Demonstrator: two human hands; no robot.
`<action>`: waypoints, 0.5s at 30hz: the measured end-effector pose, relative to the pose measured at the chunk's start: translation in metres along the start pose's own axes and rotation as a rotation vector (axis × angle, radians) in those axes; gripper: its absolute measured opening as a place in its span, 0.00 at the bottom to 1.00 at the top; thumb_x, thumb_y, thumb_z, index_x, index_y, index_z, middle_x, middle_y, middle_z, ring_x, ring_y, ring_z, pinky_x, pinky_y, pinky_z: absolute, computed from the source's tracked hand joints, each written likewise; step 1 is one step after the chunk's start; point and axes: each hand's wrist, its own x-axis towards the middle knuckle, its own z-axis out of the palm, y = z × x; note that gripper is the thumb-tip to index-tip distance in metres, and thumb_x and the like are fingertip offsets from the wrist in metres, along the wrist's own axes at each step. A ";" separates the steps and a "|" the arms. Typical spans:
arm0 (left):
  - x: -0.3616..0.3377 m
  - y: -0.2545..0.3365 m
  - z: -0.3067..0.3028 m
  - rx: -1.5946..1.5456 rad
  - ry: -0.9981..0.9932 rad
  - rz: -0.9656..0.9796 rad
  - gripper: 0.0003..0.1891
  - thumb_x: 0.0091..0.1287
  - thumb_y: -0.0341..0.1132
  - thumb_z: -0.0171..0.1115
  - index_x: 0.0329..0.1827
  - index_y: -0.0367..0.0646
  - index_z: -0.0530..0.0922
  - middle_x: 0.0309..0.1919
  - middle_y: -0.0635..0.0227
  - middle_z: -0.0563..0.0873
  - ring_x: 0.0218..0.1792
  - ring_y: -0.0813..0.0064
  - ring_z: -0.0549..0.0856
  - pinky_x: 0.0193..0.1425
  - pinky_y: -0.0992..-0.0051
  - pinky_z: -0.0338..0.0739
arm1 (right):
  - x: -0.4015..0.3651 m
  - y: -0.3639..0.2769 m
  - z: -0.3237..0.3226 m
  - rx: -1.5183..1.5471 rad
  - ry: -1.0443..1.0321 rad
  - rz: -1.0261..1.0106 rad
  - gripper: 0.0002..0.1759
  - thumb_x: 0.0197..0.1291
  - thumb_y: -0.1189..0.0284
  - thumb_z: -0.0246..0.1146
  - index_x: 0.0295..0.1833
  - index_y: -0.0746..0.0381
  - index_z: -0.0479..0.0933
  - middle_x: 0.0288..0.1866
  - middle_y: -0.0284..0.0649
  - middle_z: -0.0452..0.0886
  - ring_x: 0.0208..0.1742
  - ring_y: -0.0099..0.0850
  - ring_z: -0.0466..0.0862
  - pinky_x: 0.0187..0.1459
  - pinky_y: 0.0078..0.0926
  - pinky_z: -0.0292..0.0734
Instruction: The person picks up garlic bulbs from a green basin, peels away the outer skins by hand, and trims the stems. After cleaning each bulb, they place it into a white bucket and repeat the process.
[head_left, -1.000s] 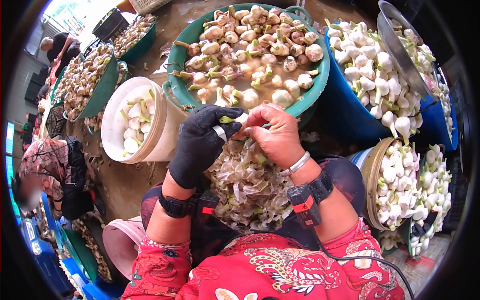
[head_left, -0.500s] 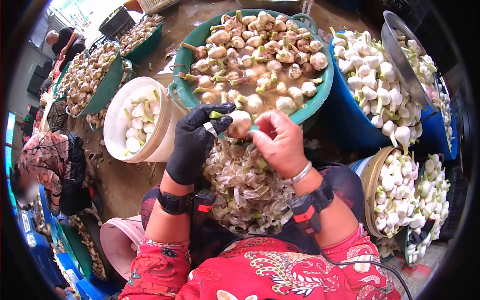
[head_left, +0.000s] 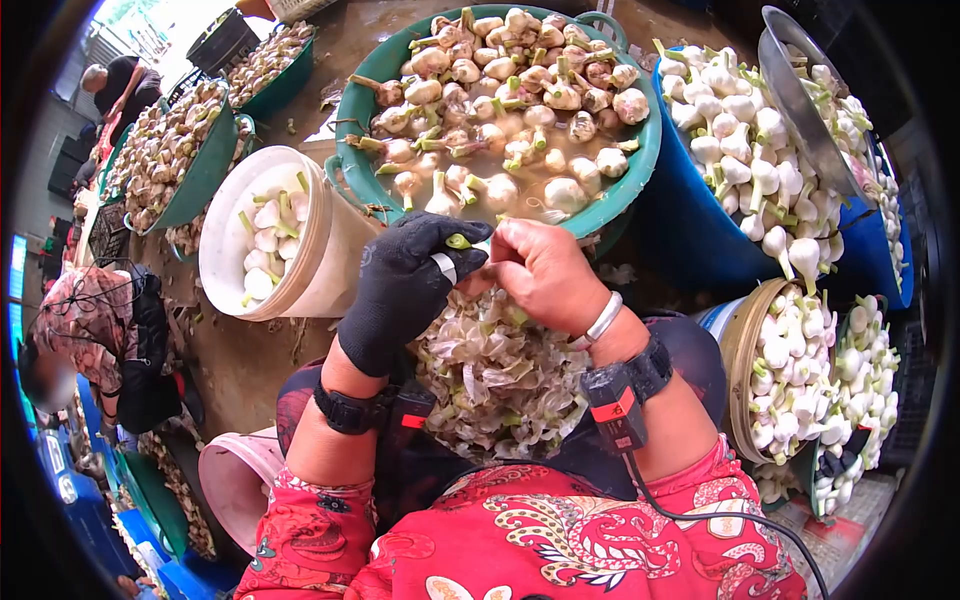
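My left hand (head_left: 405, 280), in a black glove, is closed around a garlic bulb; its green cut stem (head_left: 457, 241) pokes out between thumb and fingers. A light band wraps one gloved finger. Bare and wearing a bracelet, my right hand (head_left: 548, 275) pinches at the bulb's side, hiding most of it. Beneath both hands lies a heap of papery garlic skins (head_left: 505, 375). Just beyond them stands a green tub (head_left: 350, 150) of murky water with unpeeled garlic bulbs (head_left: 430, 62).
To the left is a white bucket (head_left: 318, 235) with peeled garlic. A blue barrel (head_left: 690, 215) and a tan-rimmed bucket (head_left: 738, 365) on the right hold white bulbs. A metal basin (head_left: 800, 95) leans there. A pink bucket (head_left: 225, 480) and a co-worker (head_left: 95, 320) are at left.
My right hand has closed in from beside the bulb onto it, covering most of it. The left hand still grips the bulb, its stem turned toward me. The view has shifted slightly.
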 end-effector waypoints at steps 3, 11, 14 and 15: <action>0.002 -0.008 -0.002 -0.215 0.100 -0.150 0.09 0.59 0.26 0.66 0.43 0.41 0.84 0.33 0.69 0.86 0.36 0.79 0.83 0.45 0.76 0.76 | -0.006 -0.009 0.008 -0.174 0.065 -0.134 0.04 0.48 0.76 0.59 0.30 0.64 0.71 0.29 0.48 0.77 0.32 0.47 0.79 0.36 0.41 0.75; 0.002 -0.016 -0.025 -0.660 0.222 -0.335 0.11 0.63 0.28 0.63 0.47 0.34 0.81 0.34 0.70 0.85 0.32 0.83 0.80 0.40 0.81 0.75 | -0.022 0.016 0.035 -0.280 -0.107 0.003 0.04 0.47 0.75 0.58 0.29 0.64 0.75 0.29 0.48 0.77 0.34 0.47 0.80 0.38 0.39 0.76; 0.000 -0.012 -0.018 -0.671 0.206 -0.344 0.11 0.63 0.28 0.62 0.48 0.36 0.81 0.36 0.71 0.85 0.35 0.84 0.80 0.41 0.81 0.75 | -0.012 0.003 0.017 -0.039 0.210 -0.016 0.07 0.48 0.75 0.62 0.22 0.63 0.72 0.21 0.42 0.75 0.23 0.34 0.76 0.28 0.29 0.72; -0.001 -0.012 -0.016 -0.688 0.186 -0.340 0.11 0.64 0.28 0.62 0.48 0.37 0.81 0.37 0.71 0.85 0.35 0.84 0.80 0.42 0.81 0.75 | -0.011 -0.002 0.013 0.022 0.268 0.072 0.11 0.47 0.75 0.64 0.20 0.63 0.69 0.19 0.40 0.73 0.22 0.34 0.75 0.27 0.28 0.70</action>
